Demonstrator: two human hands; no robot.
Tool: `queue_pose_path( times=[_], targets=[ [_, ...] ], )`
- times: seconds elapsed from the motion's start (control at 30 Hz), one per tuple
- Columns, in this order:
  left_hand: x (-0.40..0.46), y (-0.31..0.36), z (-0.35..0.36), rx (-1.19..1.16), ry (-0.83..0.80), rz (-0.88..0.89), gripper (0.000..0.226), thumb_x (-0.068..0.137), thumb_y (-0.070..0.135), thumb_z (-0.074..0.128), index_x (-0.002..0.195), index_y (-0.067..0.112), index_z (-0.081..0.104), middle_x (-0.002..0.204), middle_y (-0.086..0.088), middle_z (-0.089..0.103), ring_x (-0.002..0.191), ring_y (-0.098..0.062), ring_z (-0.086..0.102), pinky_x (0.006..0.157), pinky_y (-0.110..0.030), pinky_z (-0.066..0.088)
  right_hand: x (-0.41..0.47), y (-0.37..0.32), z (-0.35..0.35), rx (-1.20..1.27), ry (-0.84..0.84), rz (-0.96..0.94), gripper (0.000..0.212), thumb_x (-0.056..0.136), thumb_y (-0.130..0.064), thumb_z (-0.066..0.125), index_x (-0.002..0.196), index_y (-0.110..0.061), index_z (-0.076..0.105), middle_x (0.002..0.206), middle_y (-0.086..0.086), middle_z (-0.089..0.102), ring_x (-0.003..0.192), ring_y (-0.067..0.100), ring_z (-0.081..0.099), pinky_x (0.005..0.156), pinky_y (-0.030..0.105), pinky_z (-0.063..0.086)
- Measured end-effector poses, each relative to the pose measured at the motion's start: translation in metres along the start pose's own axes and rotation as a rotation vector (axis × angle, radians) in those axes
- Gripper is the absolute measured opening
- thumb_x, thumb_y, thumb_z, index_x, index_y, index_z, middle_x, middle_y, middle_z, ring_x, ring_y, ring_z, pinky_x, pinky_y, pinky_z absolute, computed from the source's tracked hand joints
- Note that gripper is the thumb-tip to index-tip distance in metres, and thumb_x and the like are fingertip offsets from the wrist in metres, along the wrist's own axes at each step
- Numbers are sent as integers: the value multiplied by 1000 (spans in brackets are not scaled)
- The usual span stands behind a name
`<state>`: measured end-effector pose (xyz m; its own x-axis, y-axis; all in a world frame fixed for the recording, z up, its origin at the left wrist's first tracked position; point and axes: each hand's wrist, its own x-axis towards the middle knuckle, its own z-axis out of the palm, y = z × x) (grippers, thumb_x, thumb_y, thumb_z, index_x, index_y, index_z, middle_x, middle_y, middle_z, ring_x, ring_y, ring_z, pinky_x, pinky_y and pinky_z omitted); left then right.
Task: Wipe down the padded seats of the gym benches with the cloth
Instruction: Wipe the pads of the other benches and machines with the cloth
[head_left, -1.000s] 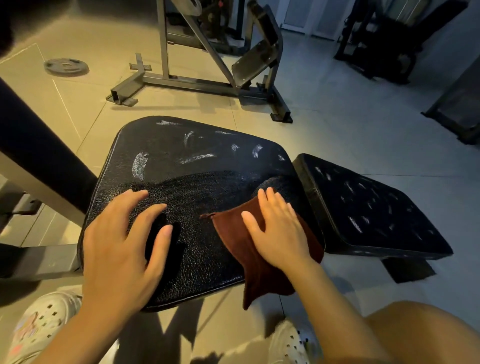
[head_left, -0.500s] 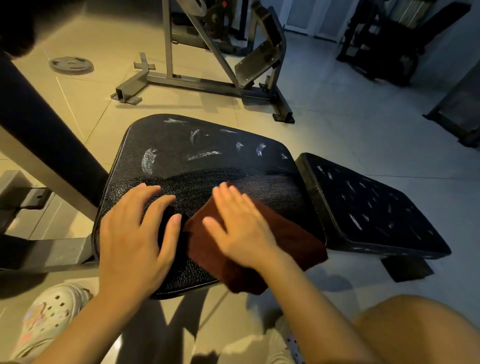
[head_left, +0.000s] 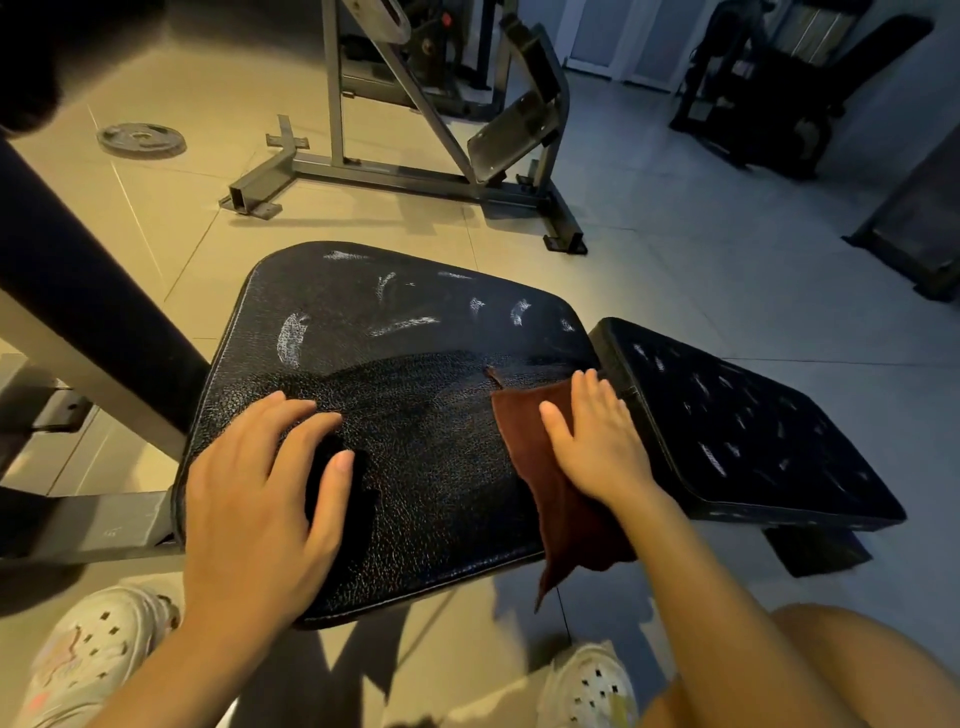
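A wide black padded seat fills the middle of the view, with whitish smears across its far half. My right hand presses flat, fingers straight, on a dark red-brown cloth at the seat's right edge; the cloth's lower end hangs over the near edge. My left hand rests flat on the seat's near left part, fingers spread. A second, narrower black pad adjoins on the right, speckled with pale marks.
A dark padded bar slants across the left. A grey metal machine frame stands on the tiled floor beyond the seat, a weight plate lies far left. Dark equipment stands at the back right. My white shoes are below.
My right hand has swept the cloth from the middle of the seat back to its right edge. My left hand has stayed planted on the seat.
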<state>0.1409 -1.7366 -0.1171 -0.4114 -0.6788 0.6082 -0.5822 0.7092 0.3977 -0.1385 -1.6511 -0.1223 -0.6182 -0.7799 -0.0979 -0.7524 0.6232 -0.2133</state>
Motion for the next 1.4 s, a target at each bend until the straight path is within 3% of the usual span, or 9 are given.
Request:
queue_pose_path(
  times=[0.23,0.37,0.5,0.7,0.87,1.0,1.2,1.33,1.4],
  targets=[
    [1,0,2,14,-6,-4,34,94,28,48,112,6,67,119,-12,61,119,-35,53,95,-51,41,-58,-113,29,40,33,-481,83,86,-56,6,156,-11,11,164,7,5,151,21,-1,118,31,-11],
    [-1,-4,1,-37,3,0,36,96,26,43,114,5,66,119,-13,61,117,-34,54,95,-52,42,-66,-132,32,37,-23,-682,67,99,-41,36,156,-14,15,164,3,7,151,18,0,122,34,-5],
    [-1,-1,-3,-80,48,-17,35,96,27,42,112,8,66,117,-9,62,116,-31,55,95,-44,37,-40,-91,19,39,15,-463,76,95,-64,20,157,-21,9,164,-2,1,150,13,-3,122,34,-5],
    [-2,-4,-2,-140,86,-30,34,95,23,39,111,9,66,115,-6,63,113,-28,55,95,-38,35,-21,2,-2,-20,-18,-14,71,99,-59,18,156,-23,-4,164,-2,-7,149,12,-7,119,32,-6],
    [0,-2,0,-147,123,-15,31,94,20,42,109,9,67,112,-6,65,111,-24,54,92,-36,34,-46,-17,8,-48,38,-51,70,99,-56,18,155,-20,-3,164,-2,-6,150,14,-8,121,34,-6],
    [-2,-3,-2,-171,119,-41,32,93,19,41,110,11,67,112,-6,66,111,-23,54,92,-32,32,-69,-75,18,-46,51,-229,88,83,-68,-3,156,-19,-1,164,-1,-5,150,15,-8,119,33,-9],
    [0,-11,-12,-345,175,-156,31,92,16,41,112,9,64,107,1,61,105,-15,53,89,-27,34,-93,-149,40,46,86,-496,82,90,-60,12,156,-13,18,163,6,13,151,22,6,120,37,-5],
    [2,-28,-26,-352,263,-237,26,93,8,43,112,7,63,104,8,53,98,2,44,89,-9,32,-76,-160,34,58,23,-339,74,97,-61,13,157,-20,-1,164,-2,-6,150,14,-10,120,35,-11],
    [0,-46,-30,-416,287,-313,25,97,16,40,112,18,60,101,11,55,99,3,49,96,-14,37,-60,-162,26,79,-3,-200,69,101,-56,17,156,-20,-4,164,0,-9,150,15,-12,121,36,-10]
  ],
)
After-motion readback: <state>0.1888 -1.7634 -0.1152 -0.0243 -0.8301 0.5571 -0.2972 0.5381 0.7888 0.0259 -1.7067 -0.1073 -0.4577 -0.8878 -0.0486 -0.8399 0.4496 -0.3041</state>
